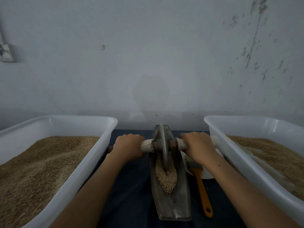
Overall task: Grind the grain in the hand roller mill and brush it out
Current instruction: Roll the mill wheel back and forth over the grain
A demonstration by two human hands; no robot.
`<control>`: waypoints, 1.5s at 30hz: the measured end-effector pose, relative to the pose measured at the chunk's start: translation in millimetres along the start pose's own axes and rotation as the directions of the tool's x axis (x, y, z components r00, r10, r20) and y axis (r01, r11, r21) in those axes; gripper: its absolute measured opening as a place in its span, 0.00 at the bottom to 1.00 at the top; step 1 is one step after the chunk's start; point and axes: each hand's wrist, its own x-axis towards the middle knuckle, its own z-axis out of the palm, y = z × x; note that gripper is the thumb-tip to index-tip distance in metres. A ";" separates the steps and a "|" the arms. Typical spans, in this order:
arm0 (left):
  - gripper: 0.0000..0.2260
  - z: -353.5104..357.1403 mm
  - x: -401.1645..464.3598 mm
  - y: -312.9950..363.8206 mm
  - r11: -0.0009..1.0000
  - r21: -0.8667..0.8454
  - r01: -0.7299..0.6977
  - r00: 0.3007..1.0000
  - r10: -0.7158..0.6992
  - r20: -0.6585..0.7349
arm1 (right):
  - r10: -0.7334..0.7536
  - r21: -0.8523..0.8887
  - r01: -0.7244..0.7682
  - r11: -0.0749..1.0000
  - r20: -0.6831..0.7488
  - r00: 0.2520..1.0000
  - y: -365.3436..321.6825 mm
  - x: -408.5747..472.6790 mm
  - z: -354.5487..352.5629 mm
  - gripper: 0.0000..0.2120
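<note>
I am gripping, left hand and right hand, the axle handles of the grey stone roller wheel in the long boat-shaped metal trough; whole pale grain beneath the wheel looks mostly unground, and the orange-handled brush right of the trough is lying untouched.

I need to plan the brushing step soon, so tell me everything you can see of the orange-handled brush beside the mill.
The orange-handled brush lies flat on the dark blue cloth, just right of the grey boat-shaped metal mill trough. Its handle looks like smooth plastic, with a hanging hole at the near end. The pale bristle head points away from the person, rests on a white plate and is partly hidden under the right forearm. Neither hand touches it: left hand and right hand both grip the roller's handles.
</note>
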 end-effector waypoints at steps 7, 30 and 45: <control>0.16 -12.6 0.2 -0.8 0.997 -0.076 -0.018 0.964 0.037 0.265 | -0.050 0.063 0.030 0.998 0.356 0.933 8.9 1.6 -17.3 0.09; 0.14 -7.9 1.1 1.2 0.999 -0.026 0.036 0.982 -0.030 0.189 | -0.028 0.030 0.023 0.999 0.144 0.989 5.9 2.8 -4.9 0.03; 0.11 -0.4 1.3 3.0 0.999 0.032 0.023 0.999 -0.021 -0.038 | 0.011 0.021 -0.011 1.000 -0.021 1.000 2.7 1.1 7.1 0.02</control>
